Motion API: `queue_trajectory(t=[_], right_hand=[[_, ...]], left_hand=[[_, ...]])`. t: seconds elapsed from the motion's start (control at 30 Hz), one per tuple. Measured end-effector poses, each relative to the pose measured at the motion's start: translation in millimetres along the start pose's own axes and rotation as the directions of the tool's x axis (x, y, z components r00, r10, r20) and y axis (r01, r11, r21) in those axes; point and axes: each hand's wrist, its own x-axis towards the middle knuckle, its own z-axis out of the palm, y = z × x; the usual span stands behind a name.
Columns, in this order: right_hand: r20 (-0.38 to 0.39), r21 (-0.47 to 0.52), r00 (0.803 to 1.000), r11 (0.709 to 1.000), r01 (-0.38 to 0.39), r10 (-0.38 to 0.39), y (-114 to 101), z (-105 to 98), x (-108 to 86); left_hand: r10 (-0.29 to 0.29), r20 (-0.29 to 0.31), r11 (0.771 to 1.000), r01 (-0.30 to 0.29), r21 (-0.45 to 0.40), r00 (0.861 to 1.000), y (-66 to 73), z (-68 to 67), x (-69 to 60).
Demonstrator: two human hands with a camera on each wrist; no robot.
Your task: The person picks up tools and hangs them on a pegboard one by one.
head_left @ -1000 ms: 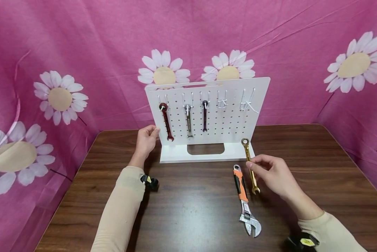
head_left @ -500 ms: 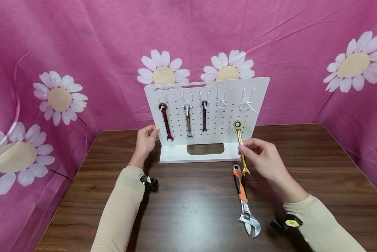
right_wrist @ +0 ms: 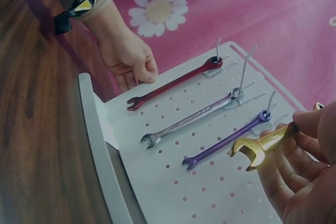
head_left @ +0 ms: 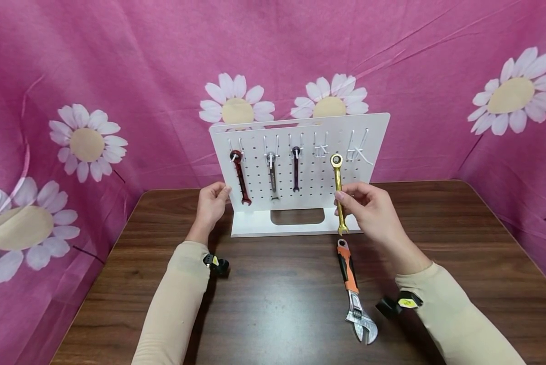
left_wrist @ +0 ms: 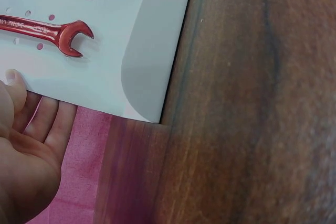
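My right hand (head_left: 375, 210) pinches a gold combination wrench (head_left: 339, 185) by its shank, ring end up, in front of the right part of a white pegboard (head_left: 316, 180). The ring stands just below the fourth hook (head_left: 321, 148), apart from it. With thumb in front and fingers behind, my left hand (head_left: 211, 205) grips the board's left edge. Red (head_left: 241, 177), silver (head_left: 273, 175) and purple (head_left: 296, 170) wrenches hang from the hooks to the left. In the right wrist view the gold wrench's open end (right_wrist: 252, 150) points toward the board's base.
An adjustable wrench (head_left: 354, 291) with an orange and black handle lies on the wooden table (head_left: 273, 304), below my right hand. A further hook (head_left: 359, 149) at the board's right holds nothing. Pink cloth (head_left: 163, 76) with daisies surrounds the table.
My right hand has raised the gold wrench and carried it left, from beside the adjustable wrench to the front of the pegboard. The left hand has stayed on the board's edge.
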Motion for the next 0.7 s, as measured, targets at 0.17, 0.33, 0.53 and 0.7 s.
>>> queue_trajectory(t=[0.17,0.33,0.53,0.7], right_hand=[[-0.003,0.009,1.0,1.0,0.0,0.0,-3.6,3.3,8.2],[-0.009,0.047,1.0,0.999,-0.025,0.025,-3.4,7.2,14.3],[-0.01,0.129,0.998,0.99,-0.054,0.055,2.2,13.0,19.5],[-0.01,0.158,0.997,0.985,-0.075,0.078,7.9,16.3,22.7]], left_hand=[[-0.011,0.006,1.0,0.011,-0.011,1.0,-0.5,0.3,-0.1],[-0.024,0.011,0.999,0.024,-0.024,1.0,-0.5,1.0,0.0],[-0.03,0.022,0.999,0.03,-0.037,0.999,-0.3,0.0,0.6],[-0.021,0.018,0.999,0.022,-0.033,1.0,-0.9,-0.3,0.6]])
